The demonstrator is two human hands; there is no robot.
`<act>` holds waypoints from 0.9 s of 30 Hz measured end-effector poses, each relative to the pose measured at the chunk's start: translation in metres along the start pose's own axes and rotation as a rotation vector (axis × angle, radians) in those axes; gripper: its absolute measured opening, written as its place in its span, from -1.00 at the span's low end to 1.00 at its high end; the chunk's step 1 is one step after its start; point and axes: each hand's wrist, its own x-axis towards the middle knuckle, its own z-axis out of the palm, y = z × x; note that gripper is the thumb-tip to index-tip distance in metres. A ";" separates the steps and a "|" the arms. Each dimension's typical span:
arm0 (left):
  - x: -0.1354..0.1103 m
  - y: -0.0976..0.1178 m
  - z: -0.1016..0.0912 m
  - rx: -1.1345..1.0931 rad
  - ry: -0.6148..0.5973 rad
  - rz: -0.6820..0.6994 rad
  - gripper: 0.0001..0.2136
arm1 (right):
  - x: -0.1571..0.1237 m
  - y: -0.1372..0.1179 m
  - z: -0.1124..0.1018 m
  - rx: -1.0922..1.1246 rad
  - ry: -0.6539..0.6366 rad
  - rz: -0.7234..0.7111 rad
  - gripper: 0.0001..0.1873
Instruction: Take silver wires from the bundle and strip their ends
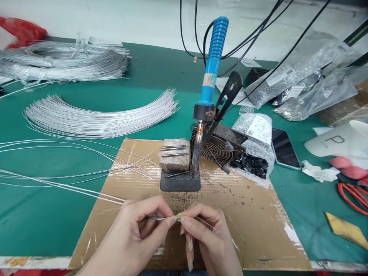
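Observation:
My left hand [138, 234] and my right hand [204, 234] meet over the near edge of a cardboard sheet [253, 214]. Both pinch a thin silver wire [161, 218] between thumb and forefinger; the fingertips nearly touch. The wire trails off to the left across the green table and a short end sticks out to the right past my right hand. Just beyond my hands a blue-handled soldering iron [212, 65] stands tip down in a black metal stand [181, 182], beside a brown block [175, 155] with metal pins lying on it.
Bundles of silver wire [97, 119] curve across the green table at left and back left. A bag of small black parts [253, 153], a phone [284, 147], plastic bags, red scissors [353, 195] and black cables lie at right.

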 end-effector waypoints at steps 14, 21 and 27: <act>0.005 -0.006 0.011 -0.119 0.084 0.007 -0.63 | -0.001 0.003 0.005 0.048 0.018 -0.028 -0.65; 0.005 -0.004 0.012 -0.079 0.119 0.043 -0.65 | 0.001 0.002 0.006 0.064 0.018 -0.015 -0.63; 0.005 0.001 0.011 -0.031 0.131 0.089 -0.67 | 0.001 0.001 0.008 0.068 0.037 -0.017 -0.62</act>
